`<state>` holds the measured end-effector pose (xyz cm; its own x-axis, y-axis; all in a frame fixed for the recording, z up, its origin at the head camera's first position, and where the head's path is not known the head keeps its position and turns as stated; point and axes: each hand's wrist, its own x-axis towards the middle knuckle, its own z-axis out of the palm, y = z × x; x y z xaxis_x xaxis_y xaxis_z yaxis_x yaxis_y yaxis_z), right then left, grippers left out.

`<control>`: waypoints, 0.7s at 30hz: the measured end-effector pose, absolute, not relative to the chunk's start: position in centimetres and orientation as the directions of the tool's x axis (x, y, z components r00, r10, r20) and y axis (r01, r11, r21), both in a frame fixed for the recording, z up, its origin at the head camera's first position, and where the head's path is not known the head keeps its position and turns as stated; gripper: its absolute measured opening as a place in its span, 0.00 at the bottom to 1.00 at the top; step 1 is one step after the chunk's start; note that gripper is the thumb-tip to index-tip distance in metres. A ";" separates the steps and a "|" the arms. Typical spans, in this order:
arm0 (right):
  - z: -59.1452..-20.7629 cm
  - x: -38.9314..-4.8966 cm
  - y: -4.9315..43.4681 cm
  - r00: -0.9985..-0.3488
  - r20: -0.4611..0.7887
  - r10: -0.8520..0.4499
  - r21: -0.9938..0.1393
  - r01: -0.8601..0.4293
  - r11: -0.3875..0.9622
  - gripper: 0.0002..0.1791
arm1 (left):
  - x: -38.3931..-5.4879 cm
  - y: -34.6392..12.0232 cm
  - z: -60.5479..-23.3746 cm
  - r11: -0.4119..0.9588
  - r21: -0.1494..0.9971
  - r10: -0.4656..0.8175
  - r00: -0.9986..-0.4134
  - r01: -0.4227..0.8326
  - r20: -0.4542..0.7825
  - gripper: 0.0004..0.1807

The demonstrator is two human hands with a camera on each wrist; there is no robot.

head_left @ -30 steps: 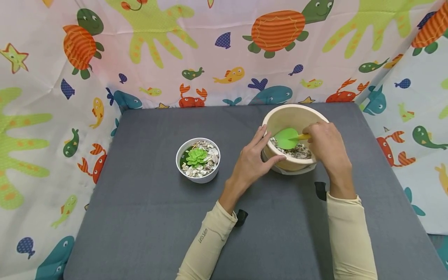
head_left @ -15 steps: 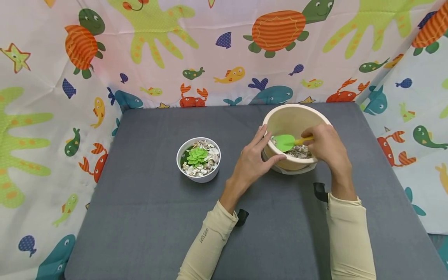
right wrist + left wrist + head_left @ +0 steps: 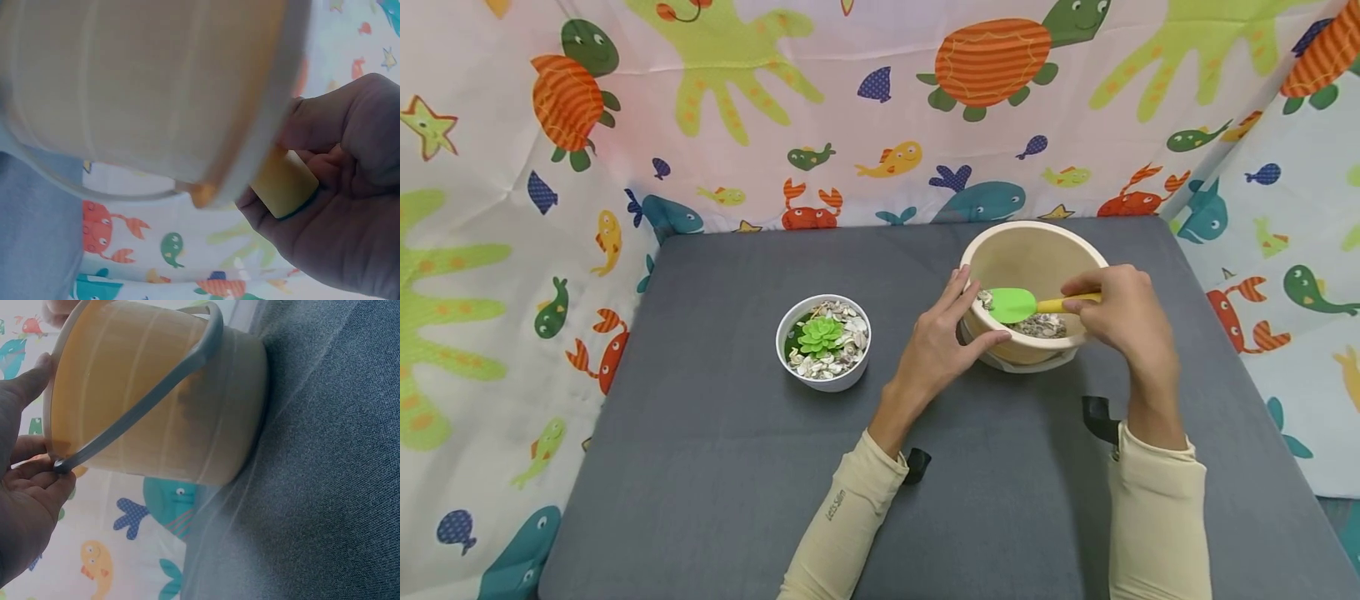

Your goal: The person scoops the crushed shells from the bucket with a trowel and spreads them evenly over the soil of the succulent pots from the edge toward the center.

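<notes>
A cream bucket (image 3: 1030, 358) stands at the right of the table, with pebble-like bits (image 3: 1041, 326) in its bottom. My left hand (image 3: 936, 350) grips the bucket's rim at its left front, thumb on the near edge; the left wrist view shows the fingers (image 3: 40, 478) at the handle's hinge. Between the fingers of my right hand (image 3: 1123, 317) is the yellow handle of a toy shovel (image 3: 1011, 306), whose green blade is inside the bucket, above the bits. The right wrist view shows the yellow handle end (image 3: 284, 184) against the palm, beside the bucket's rim.
Left of the bucket, a white pot (image 3: 825, 385) holds a green succulent (image 3: 820, 336) among pale shell-like bits. The bucket's grey carrying handle (image 3: 144, 403) hangs down its outside. A sea-animal printed curtain (image 3: 737, 183) encloses the grey table (image 3: 715, 467) at the back and sides.
My right hand has moved right and a little toward me, drawing the shovel handle over the bucket's right rim. The green blade has levelled out. The left hand stays where it was.
</notes>
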<state>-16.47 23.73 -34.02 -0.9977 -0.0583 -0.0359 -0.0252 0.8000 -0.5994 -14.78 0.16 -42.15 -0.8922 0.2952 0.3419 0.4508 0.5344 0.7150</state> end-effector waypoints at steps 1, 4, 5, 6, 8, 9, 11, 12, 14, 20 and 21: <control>-33.8 -16.3 23.8 -0.998 -0.025 -0.054 -0.597 -0.028 0.802 0.13 | -14.8 0.1 -42.1 0.533 0.716 0.294 -0.892 0.451 0.343 0.45; -33.2 -15.8 24.0 -0.999 0.008 -0.038 -0.593 -0.035 0.804 0.13 | -14.8 0.0 -42.2 0.531 0.716 0.294 -0.891 0.454 0.346 0.44; -33.1 -15.7 24.1 -0.999 0.021 -0.035 -0.593 -0.040 0.804 0.13 | -14.8 0.1 -42.2 0.529 0.716 0.296 -0.890 0.456 0.348 0.44; -32.9 -15.5 24.2 -0.999 0.032 -0.029 -0.591 -0.042 0.806 0.12 | -14.9 0.1 -42.2 0.527 0.716 0.298 -0.888 0.458 0.349 0.44; -32.7 -15.3 24.4 -0.999 0.051 -0.018 -0.589 -0.044 0.807 0.12 | -14.9 0.0 -42.2 0.523 0.716 0.303 -0.886 0.462 0.350 0.44; -32.6 -15.2 24.5 -0.998 0.060 -0.012 -0.589 -0.045 0.807 0.12 | -14.9 0.0 -42.2 0.522 0.716 0.305 -0.886 0.463 0.350 0.44; -32.3 -15.0 24.7 -0.997 0.072 -0.004 -0.594 -0.046 0.803 0.12 | -14.9 0.0 -42.3 0.519 0.717 0.308 -0.884 0.466 0.352 0.44; -32.1 -14.9 24.7 -0.997 0.074 0.001 -0.596 -0.043 0.802 0.13 | -14.9 0.0 -42.3 0.521 0.714 0.308 -0.883 0.467 0.353 0.45; -31.8 -14.7 24.8 -0.997 0.073 0.006 -0.601 -0.039 0.799 0.13 | -15.0 -0.1 -42.3 0.519 0.713 0.308 -0.881 0.472 0.359 0.44; -30.9 -14.2 25.0 -0.996 0.086 0.025 -0.581 -0.030 0.813 0.14 | -15.0 -0.2 -42.1 0.511 0.723 0.311 -0.884 0.465 0.350 0.43; -30.7 -14.1 25.0 -0.995 0.094 0.026 -0.578 -0.033 0.815 0.14 | -15.0 -0.2 -42.1 0.511 0.723 0.312 -0.884 0.465 0.348 0.43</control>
<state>-14.14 25.00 -30.72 -0.9952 0.0263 0.0943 -0.0333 0.8153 -0.5781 -15.00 -0.19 -42.10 -0.8839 0.3123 0.3482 0.4653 0.5109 0.7229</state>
